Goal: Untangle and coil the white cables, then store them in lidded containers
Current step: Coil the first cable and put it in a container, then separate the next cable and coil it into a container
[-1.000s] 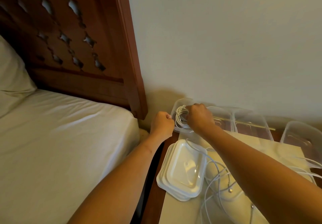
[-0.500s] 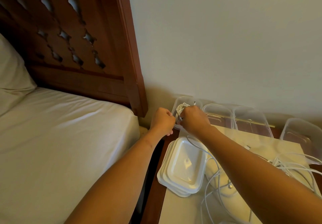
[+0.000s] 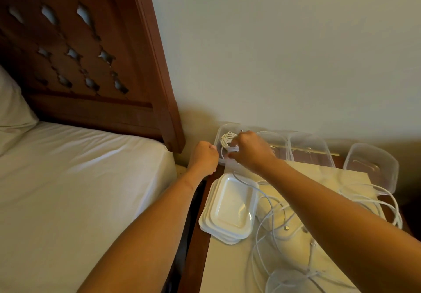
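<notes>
A coiled white cable (image 3: 227,139) lies inside the leftmost clear container (image 3: 222,131) by the wall. My right hand (image 3: 252,150) is over that container, fingers pinched on the coil. My left hand (image 3: 204,157) is closed in a fist at the container's left rim; whether it grips the rim is hidden. A stack of white lids (image 3: 230,210) sits on the nightstand below the hands. Loose tangled white cables (image 3: 280,219) spread to the right of the lids and under my right forearm.
Three more clear open containers (image 3: 309,149) line the wall, the rightmost one (image 3: 373,167) set apart. Another clear container (image 3: 289,281) is at the bottom edge. The bed (image 3: 79,190) and wooden headboard (image 3: 95,53) are on the left. A pale mat (image 3: 227,265) covers the nightstand.
My right hand has pressed the coil lower into the leftmost container and shifted slightly. The left hand stays at the rim. The view has tilted a little.
</notes>
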